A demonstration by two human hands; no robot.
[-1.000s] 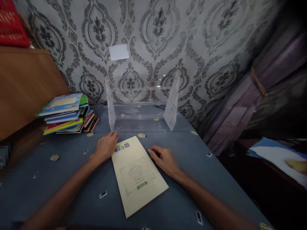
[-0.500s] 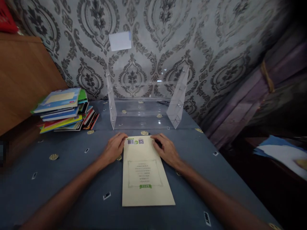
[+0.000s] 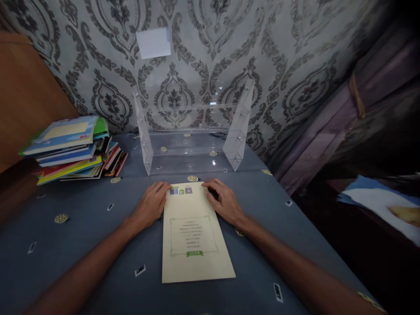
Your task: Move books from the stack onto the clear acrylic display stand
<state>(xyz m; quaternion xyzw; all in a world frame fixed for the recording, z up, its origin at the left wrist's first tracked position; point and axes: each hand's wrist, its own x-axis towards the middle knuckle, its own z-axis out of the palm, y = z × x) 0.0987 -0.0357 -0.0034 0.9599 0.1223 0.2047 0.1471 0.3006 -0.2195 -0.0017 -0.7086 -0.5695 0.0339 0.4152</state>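
Note:
A cream-coloured book (image 3: 193, 205) lies flat on the table with its back cover up. Its barcode and QR code are at the far edge, and a framed block of print is upside down to me. My left hand (image 3: 151, 203) is closed at the far left corner, fingertips on the edge. At the far right corner, my right hand (image 3: 225, 202) pinches the edge between thumb and fingers. Just beyond the book stands a clear acrylic rack (image 3: 188, 165) with slanted side panels and several tiers.
An uneven stack of books (image 3: 70, 148) sits at the left beside a wooden cabinet (image 3: 36, 96). The patterned blue cloth (image 3: 108, 249) covers the table, whose right edge slopes away. Beyond it are a purple curtain (image 3: 321, 127) and papers (image 3: 370, 197). Patterned wallpaper rises behind the rack.
The camera view has shifted slightly, so everything appears a little further left. Both hands remain at the book's far corners, and the book lies as before.

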